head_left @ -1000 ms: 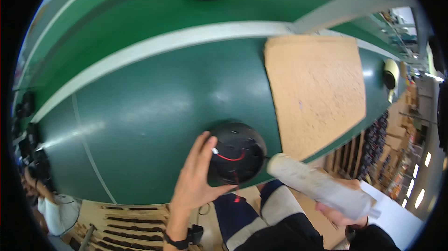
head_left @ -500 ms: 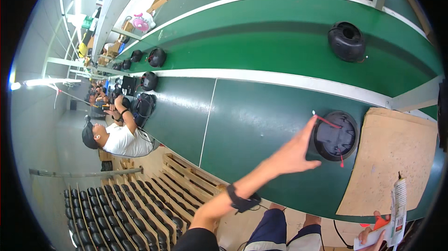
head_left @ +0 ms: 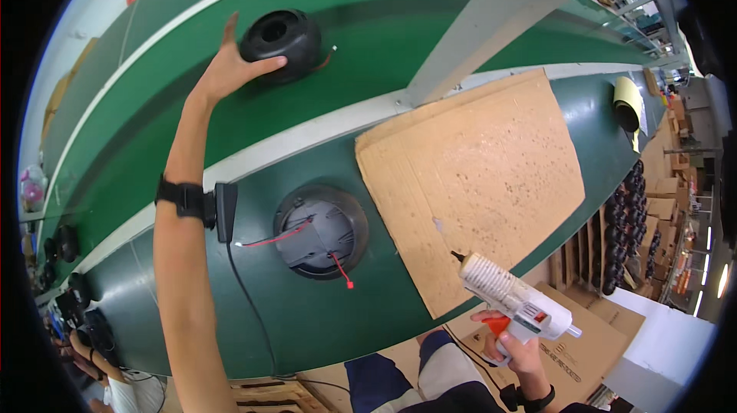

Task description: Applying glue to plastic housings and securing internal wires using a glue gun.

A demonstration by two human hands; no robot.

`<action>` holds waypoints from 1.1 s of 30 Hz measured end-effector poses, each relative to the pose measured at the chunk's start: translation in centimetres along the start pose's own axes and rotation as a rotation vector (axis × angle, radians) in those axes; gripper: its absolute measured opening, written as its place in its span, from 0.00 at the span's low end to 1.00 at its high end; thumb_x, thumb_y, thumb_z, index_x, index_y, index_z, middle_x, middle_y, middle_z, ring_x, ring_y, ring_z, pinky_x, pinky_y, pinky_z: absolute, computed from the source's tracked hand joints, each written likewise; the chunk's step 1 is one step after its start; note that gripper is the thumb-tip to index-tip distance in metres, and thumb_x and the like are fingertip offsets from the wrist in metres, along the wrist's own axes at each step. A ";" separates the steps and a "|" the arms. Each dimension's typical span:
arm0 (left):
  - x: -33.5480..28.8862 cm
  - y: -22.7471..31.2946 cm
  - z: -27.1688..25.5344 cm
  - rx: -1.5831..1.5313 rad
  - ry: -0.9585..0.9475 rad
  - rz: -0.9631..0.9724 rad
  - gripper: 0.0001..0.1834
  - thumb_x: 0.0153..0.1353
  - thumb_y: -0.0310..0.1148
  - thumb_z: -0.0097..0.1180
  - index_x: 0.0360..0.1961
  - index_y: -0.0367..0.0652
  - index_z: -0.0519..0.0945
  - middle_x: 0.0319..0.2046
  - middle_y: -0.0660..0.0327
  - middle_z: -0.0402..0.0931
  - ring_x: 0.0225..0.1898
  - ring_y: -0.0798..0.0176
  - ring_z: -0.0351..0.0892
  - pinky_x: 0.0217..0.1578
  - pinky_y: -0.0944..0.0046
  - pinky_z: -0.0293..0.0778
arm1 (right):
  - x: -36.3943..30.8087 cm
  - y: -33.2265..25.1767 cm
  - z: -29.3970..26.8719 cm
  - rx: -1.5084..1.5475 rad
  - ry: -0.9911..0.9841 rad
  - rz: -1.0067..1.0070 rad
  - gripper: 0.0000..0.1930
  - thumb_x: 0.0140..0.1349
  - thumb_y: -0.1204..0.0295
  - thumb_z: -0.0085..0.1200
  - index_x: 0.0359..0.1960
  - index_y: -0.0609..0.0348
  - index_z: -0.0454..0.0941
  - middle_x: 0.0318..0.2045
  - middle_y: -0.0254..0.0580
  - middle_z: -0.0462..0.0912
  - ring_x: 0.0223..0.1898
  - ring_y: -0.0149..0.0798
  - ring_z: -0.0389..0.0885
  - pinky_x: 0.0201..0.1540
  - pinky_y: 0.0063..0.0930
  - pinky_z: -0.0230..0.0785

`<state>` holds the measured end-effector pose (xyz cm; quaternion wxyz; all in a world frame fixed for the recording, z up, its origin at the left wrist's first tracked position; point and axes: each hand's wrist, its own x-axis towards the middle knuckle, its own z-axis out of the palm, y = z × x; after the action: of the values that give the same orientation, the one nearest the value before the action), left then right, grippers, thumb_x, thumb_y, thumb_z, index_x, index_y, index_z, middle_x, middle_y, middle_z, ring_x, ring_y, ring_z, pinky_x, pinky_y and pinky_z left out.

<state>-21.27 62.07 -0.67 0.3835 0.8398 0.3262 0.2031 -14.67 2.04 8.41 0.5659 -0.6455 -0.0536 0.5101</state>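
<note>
My left hand (head_left: 225,69) reaches over the green belt, fingers stretched apart around the near left side of a black round housing (head_left: 295,48) with a hole in its top. The thumb overlaps the housing; whether it presses on it I cannot tell. A short wire with a white plug sticks out from that housing. On the near bench lies a second black round housing (head_left: 321,232), open side up, with two red wires trailing from it. My right hand (head_left: 513,342) is closed on the handle of a white hot glue gun (head_left: 514,298) with an orange trigger, its dark nozzle over the cardboard's edge.
A spotted cardboard sheet (head_left: 484,183) covers the bench right of the second housing. A grey post (head_left: 499,29) rises behind it. A yellow roll (head_left: 627,102) stands at the far right. A black cable hangs from my left wrist device (head_left: 225,212). Another person's arm (head_left: 100,355) shows lower left.
My view has swung to the right. My left hand has moved from beside the bench housing to the one on the belt. The glue gun has come further into view, still in my right hand.
</note>
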 end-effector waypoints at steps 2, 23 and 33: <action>1.3 -0.4 0.4 0.097 -0.014 0.188 0.68 0.35 0.57 0.77 0.68 0.25 0.54 0.57 0.38 0.71 0.62 0.47 0.70 0.65 0.58 0.63 | -0.1 -0.3 1.1 0.039 -0.029 0.033 0.25 0.66 0.65 0.54 0.58 0.70 0.64 0.53 0.61 0.75 0.14 0.28 0.65 0.19 0.26 0.60; -32.6 10.6 -4.0 0.980 -0.248 -0.226 0.53 0.30 0.31 0.77 0.64 0.48 0.67 0.61 0.52 0.65 0.61 0.45 0.63 0.61 0.46 0.60 | 1.0 -1.1 0.3 -0.037 -0.149 0.007 0.24 0.64 0.62 0.56 0.56 0.63 0.66 0.52 0.64 0.74 0.13 0.27 0.67 0.16 0.21 0.59; -35.4 9.3 -3.5 0.617 -0.026 -0.288 0.59 0.31 0.43 0.78 0.68 0.45 0.62 0.66 0.44 0.56 0.63 0.35 0.59 0.60 0.43 0.65 | 0.8 -0.8 -1.3 -0.083 -0.187 0.008 0.24 0.66 0.61 0.54 0.56 0.65 0.64 0.51 0.64 0.72 0.11 0.26 0.63 0.15 0.21 0.57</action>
<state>-44.64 34.35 5.50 0.1400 0.8642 0.4826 0.0277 -12.99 1.95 8.36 0.5291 -0.6184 -0.1248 0.5676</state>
